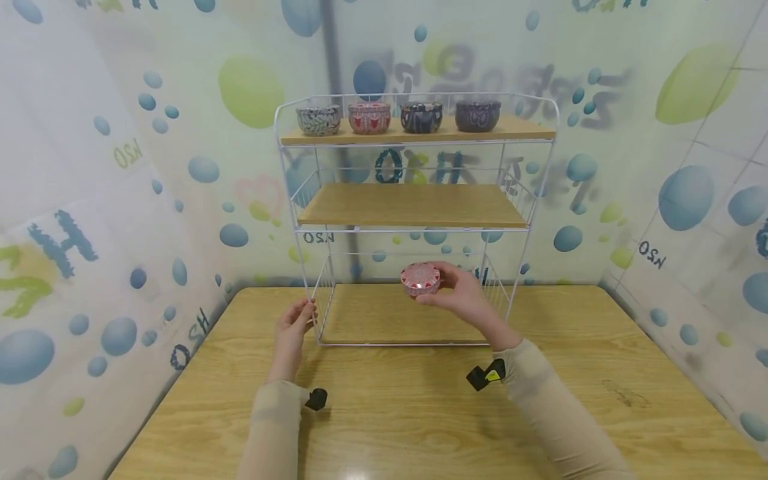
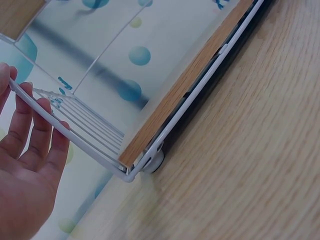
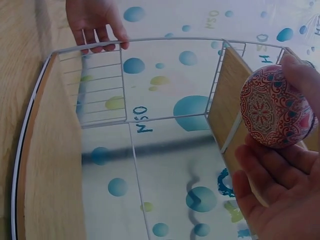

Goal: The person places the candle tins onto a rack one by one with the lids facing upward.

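Observation:
A white wire rack (image 1: pixel 414 230) with three wooden shelves stands on the wooden table (image 1: pixel 420 413). My right hand (image 1: pixel 459 293) holds a small round red patterned tin (image 1: pixel 420 278) (image 3: pixel 276 107) in front of the bottom shelf (image 1: pixel 396 321), fingers curled round it. My left hand (image 1: pixel 294 328) (image 2: pixel 27 165) rests with straight fingers against the rack's front left wire post (image 2: pixel 65 131). The top shelf carries several patterned tins (image 1: pixel 369 117) in a row. The middle shelf (image 1: pixel 413 205) is bare.
Walls with blue and green bubble prints close in on the left, back and right. The table's bare wood stretches in front of the rack and to its right (image 1: pixel 570 333). Black wrist-camera mounts (image 1: pixel 485 375) show on both sleeves.

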Action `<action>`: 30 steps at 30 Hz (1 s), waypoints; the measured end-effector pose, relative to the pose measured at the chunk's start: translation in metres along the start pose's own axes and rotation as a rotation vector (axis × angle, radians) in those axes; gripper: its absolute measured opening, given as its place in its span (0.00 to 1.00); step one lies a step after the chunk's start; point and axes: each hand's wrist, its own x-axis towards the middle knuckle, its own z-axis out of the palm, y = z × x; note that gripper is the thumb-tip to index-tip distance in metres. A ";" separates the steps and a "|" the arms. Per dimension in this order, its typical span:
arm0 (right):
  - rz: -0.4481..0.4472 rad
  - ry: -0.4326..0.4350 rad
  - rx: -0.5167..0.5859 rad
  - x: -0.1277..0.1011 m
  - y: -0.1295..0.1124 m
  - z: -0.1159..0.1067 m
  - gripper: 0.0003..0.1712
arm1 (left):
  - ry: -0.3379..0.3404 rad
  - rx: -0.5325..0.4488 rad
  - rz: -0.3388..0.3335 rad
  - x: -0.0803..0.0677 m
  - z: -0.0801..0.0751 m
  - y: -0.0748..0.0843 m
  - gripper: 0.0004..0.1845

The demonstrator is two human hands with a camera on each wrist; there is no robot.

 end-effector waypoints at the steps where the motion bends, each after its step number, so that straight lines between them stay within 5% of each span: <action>1: -0.009 0.000 -0.002 0.000 -0.001 -0.001 0.38 | 0.000 0.001 0.000 0.001 0.000 -0.001 0.17; 13: -0.042 0.020 0.010 -0.001 -0.012 -0.018 0.36 | 0.030 -0.013 0.015 0.012 -0.005 -0.019 0.16; 30: -0.065 0.041 -0.004 -0.005 -0.029 -0.054 0.35 | -0.022 -0.004 0.005 -0.003 0.000 0.004 0.15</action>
